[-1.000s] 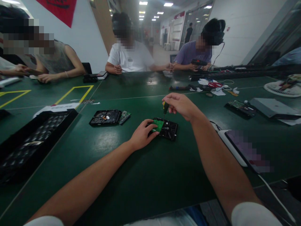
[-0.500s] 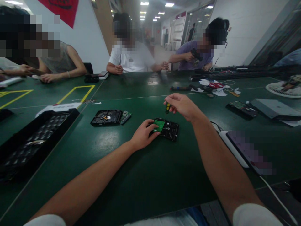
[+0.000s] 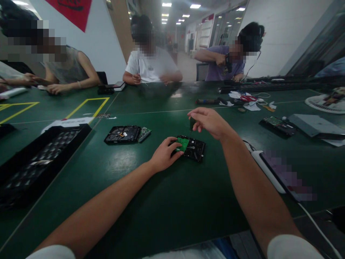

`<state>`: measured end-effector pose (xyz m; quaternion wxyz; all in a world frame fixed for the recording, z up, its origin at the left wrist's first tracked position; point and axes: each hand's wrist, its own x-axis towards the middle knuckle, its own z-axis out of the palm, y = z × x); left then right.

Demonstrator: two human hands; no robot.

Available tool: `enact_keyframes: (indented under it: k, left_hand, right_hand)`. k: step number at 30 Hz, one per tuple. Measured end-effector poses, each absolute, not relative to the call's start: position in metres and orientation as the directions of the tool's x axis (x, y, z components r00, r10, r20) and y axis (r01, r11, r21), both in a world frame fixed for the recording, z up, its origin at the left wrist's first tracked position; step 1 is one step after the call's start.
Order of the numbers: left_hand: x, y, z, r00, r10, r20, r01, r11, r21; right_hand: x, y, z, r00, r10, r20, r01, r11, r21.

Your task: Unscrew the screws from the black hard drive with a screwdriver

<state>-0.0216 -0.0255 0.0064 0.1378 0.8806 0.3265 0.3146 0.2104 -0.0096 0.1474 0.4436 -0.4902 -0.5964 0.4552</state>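
Observation:
My left hand (image 3: 165,154) grips the left end of a black hard drive (image 3: 196,149) lying flat on the green table, its fingers on the green circuit board (image 3: 183,144). Pinched in my right hand (image 3: 209,121) is an upright screwdriver (image 3: 192,124). Its thin shaft points down to the drive, near the edge of the board. Whether the tip sits in a screw is too small to tell. To the left of the drive lies another black hard drive (image 3: 122,134), with a loose circuit board (image 3: 145,134) against its right side.
A long black tray (image 3: 81,138) stands at the left. To the right are a white-edged device (image 3: 266,169) with a cable, another hard drive (image 3: 277,126) and a grey box (image 3: 315,124). Tools and scraps lie farther back, where several people sit across the table.
The screwdriver's handle has turned in my right fingers, its yellow marks no longer showing. My left hand and the drive stay put. Across the table, a person's hand holding a dark tool has shifted.

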Motion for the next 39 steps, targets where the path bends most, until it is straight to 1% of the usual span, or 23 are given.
enact_keyframes:
  k: [4,10,13,18,21,28,30,36,39]
  left_hand:
    - [-0.0212,-0.0258,0.0072,0.59,0.665,0.458,0.496,-0.746,0.444]
    - [-0.0202,-0.0269,0.0093,0.586,0.664,0.464,0.494,-0.747,0.445]
    - [-0.0202,-0.027,0.0093,0.587,0.665,0.462,0.495,-0.746,0.445]
    - [-0.0207,-0.0257,0.0073,0.591,0.659,0.465,0.494,-0.751,0.438]
    - [-0.021,-0.0251,0.0063,0.594,0.655,0.466,0.492,-0.755,0.434]
    - [-0.021,-0.0254,0.0072,0.593,0.662,0.458,0.497,-0.748,0.439]
    - [-0.0207,-0.0259,0.0081,0.594,0.664,0.455,0.5,-0.747,0.438]
    - [-0.0209,-0.026,0.0082,0.597,0.664,0.449,0.507,-0.747,0.431]
    - [-0.021,-0.0254,0.0066,0.596,0.665,0.451,0.508,-0.747,0.429]
  right_hand:
    - [0.2092,-0.0094,0.1473,-0.1,0.993,0.071,0.191,0.089,-0.978]
    - [0.2131,-0.0107,0.1461,-0.103,0.985,0.136,0.255,0.158,-0.954]
    - [0.2143,-0.0109,0.1463,-0.123,0.982,0.145,0.262,0.174,-0.949]
    - [0.2121,-0.0099,0.1465,-0.12,0.987,0.107,0.202,0.13,-0.971]
    - [0.2113,-0.0086,0.1461,-0.09,0.991,0.096,0.216,0.114,-0.97]
    - [0.2158,-0.0102,0.1459,-0.14,0.976,0.165,0.278,0.199,-0.94]
    - [0.2158,-0.0106,0.146,-0.142,0.978,0.155,0.276,0.189,-0.942]
    - [0.211,-0.0082,0.1466,-0.088,0.993,0.075,0.223,0.093,-0.97]
    - [0.211,-0.0073,0.1463,-0.084,0.993,0.082,0.249,0.1,-0.963]
